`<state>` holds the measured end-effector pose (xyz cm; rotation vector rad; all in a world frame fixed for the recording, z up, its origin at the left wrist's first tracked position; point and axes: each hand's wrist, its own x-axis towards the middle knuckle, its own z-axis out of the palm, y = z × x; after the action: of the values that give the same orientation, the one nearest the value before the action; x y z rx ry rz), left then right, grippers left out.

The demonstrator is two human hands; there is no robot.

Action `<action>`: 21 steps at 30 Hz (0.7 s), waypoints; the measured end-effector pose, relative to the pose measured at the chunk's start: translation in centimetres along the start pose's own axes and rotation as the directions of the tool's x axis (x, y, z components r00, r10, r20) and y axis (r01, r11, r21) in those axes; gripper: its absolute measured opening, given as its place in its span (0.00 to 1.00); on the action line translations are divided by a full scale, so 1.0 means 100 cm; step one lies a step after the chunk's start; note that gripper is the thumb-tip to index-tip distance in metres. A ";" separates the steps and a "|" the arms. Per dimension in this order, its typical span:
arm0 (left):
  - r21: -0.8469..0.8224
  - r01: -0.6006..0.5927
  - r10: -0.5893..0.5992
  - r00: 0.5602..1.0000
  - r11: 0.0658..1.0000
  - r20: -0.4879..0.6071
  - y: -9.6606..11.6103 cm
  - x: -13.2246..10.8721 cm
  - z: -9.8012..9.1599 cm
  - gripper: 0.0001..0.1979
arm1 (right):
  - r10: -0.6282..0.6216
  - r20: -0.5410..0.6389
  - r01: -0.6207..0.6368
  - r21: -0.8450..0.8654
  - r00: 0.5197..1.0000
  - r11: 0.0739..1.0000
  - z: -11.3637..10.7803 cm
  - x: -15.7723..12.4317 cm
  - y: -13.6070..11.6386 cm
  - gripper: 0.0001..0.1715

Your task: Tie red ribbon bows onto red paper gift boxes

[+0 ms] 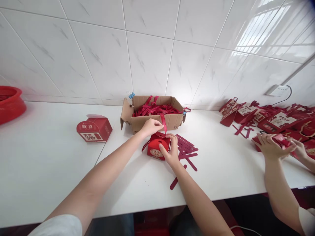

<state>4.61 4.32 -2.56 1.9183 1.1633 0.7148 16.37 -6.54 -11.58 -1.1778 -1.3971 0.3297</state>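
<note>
A small red gift box (pixel 154 145) with a round gold emblem stands on the white table in front of me. My right hand (pixel 171 149) grips its right side, thumb on the front and fingers at the top flap. Above the box, my left hand (pixel 153 127) pinches a red ribbon (pixel 163 122) between thumb and fingertips; the ribbon's lower end hangs down to the top of the box. Just behind is a cardboard box (pixel 150 122) full of loose red ribbons (pixel 157 109). Dark red strips (pixel 185 146) lie scattered to the right of the gift box.
Another red gift box (pixel 95 129) stands to the left, and a red plastic basin (pixel 12 106) sits at the far left. At right, a co-worker's hands (pixel 270 146) handle a red box beside a pile of finished-looking gift boxes (pixel 278 121). A tiled wall (pixel 152 59) borders the table's back.
</note>
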 end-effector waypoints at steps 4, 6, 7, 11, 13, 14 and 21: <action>-0.070 -0.170 0.143 0.946 0.983 -0.290 0.032 -0.017 -0.037 0.10 | 0.006 -0.002 -0.006 -0.001 1.000 1.000 -0.001 0.000 0.000 0.21; -0.030 -0.334 0.282 0.836 0.942 -0.470 0.050 -0.028 -0.062 0.10 | 0.016 0.000 -0.016 0.000 1.000 1.000 0.000 0.000 0.000 0.21; 0.048 -0.373 0.347 0.800 0.927 -0.489 0.056 -0.030 -0.071 0.09 | 0.021 0.000 -0.021 0.001 1.000 1.000 0.000 0.000 0.001 0.22; 0.388 -0.512 0.575 0.816 0.767 -0.061 0.050 -0.009 -0.068 0.10 | 0.006 0.011 -0.006 0.021 1.000 1.000 -0.001 0.000 0.003 0.21; 0.402 -0.602 0.557 0.796 0.690 0.238 0.035 0.013 -0.049 0.13 | -0.008 0.016 0.008 0.034 1.000 0.999 -0.002 0.000 0.005 0.20; 0.394 -0.617 0.520 0.786 0.681 0.333 0.028 0.024 -0.041 0.12 | -0.013 0.013 0.013 0.039 1.000 0.999 -0.003 0.000 0.005 0.20; 0.169 -0.508 0.535 0.797 0.845 -0.280 0.061 0.016 -0.078 0.20 | -0.005 0.026 0.003 0.059 1.000 0.998 -0.002 0.001 0.005 0.21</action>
<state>2.11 6.49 6.95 2.2862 0.8429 1.3339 16.78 -6.34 -11.92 -1.1262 -1.4035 0.3824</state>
